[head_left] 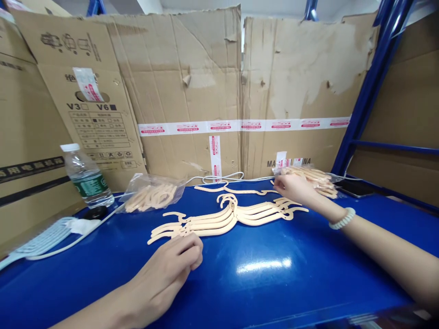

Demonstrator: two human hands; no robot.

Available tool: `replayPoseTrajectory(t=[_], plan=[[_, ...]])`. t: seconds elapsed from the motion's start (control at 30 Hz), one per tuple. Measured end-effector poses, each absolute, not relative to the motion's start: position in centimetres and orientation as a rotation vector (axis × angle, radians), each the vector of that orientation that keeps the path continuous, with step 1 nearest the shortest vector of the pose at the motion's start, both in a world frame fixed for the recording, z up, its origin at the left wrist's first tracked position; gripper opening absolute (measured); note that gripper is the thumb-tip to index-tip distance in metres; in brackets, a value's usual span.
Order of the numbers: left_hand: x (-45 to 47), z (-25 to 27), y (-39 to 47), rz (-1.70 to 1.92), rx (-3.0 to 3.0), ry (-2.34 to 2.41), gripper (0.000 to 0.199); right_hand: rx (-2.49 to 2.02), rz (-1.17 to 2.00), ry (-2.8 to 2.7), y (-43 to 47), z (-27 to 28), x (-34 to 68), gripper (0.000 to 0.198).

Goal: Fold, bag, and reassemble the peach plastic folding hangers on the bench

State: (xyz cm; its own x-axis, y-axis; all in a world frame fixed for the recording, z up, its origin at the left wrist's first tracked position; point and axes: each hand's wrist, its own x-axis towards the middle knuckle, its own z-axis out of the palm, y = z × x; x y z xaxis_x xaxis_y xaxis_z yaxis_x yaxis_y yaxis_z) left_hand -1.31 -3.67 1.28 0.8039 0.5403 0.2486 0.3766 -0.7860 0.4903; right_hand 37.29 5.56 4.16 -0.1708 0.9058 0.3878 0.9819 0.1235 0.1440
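Observation:
Several peach plastic clothes hangers [212, 222] lie nested in a row on the blue table, their hooks bunched together at the middle. My left hand [171, 269] is at the near left end of this row, its fingers curled in and nothing visible in them. Farther back lies a single hanger [236, 189]. My right hand [295, 188], wearing a pale bead bracelet [343, 219], reaches to the right end of that hanger with its fingers closed. Its fingertips are turned away, so whatever they hold is hidden. Just behind this hand sits a clear bag of hangers [318, 178].
Another clear bag with peach pieces [151, 196] lies at the back left. Beside it are a water bottle [87, 178], a light blue racket-shaped item [44, 237] and a white cable [85, 233]. A dark phone-like slab [355, 188] lies at right. Cardboard [192, 91] walls the back.

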Motion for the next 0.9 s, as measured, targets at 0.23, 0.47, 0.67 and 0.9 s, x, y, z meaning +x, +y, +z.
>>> replayPoseTrajectory(t=[0.23,0.47,0.67,0.9], plan=[[-1.2,1.1,-3.6,0.568,2.548,0.675,0.034,-2.002,-0.802,-2.135,7.2,3.8,40.1,0.023],[-1.1,0.8,-3.7,0.605,2.545,0.669,0.033,-2.03,-0.868,-2.156,8.1,2.7,40.4,0.031],[-1.2,1.0,-3.7,0.495,2.562,0.666,0.022,-2.018,-0.831,-2.15,9.5,1.6,40.2,0.018],[-1.1,1.2,-3.8,0.498,2.606,0.67,0.016,-1.929,-0.574,-1.98,9.4,2.5,39.7,0.018]])
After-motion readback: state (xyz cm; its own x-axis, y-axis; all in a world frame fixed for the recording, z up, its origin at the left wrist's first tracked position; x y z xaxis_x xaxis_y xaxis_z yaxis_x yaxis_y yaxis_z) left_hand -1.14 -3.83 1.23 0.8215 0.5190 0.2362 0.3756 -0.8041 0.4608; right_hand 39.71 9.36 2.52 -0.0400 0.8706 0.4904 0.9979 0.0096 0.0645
